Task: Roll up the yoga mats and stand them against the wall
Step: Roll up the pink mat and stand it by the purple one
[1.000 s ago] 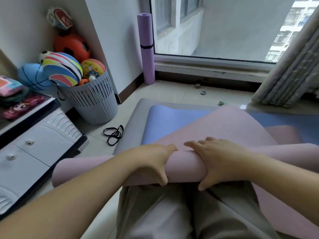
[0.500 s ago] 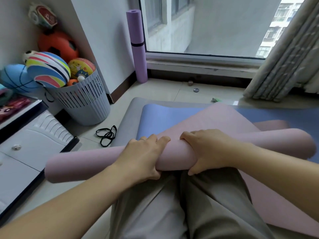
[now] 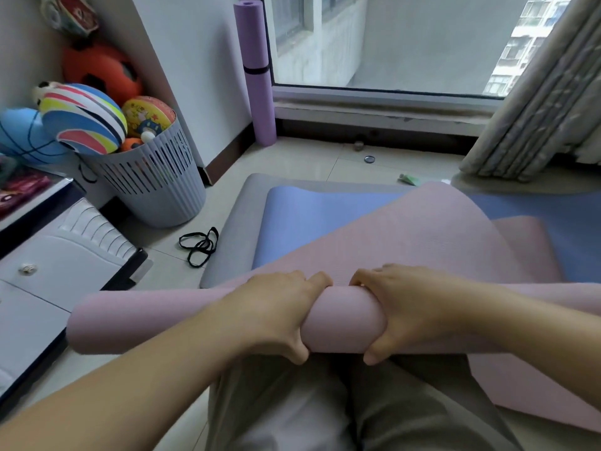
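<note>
Pink mat [image 3: 344,323] rolled thicker; left hand [image 3: 276,310], right hand [image 3: 409,307] clasp it.

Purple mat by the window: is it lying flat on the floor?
No. The purple mat stands rolled and upright in the corner, against the wall.

white wall [image 3: 201,76] | tiled floor [image 3: 309,164] | daylit window [image 3: 390,37] | curtain [image 3: 536,109] right | white drawers [image 3: 48,265] left

Soft daylight via window [image 3: 390,40], wide-angle edge warp, sharp.
</note>
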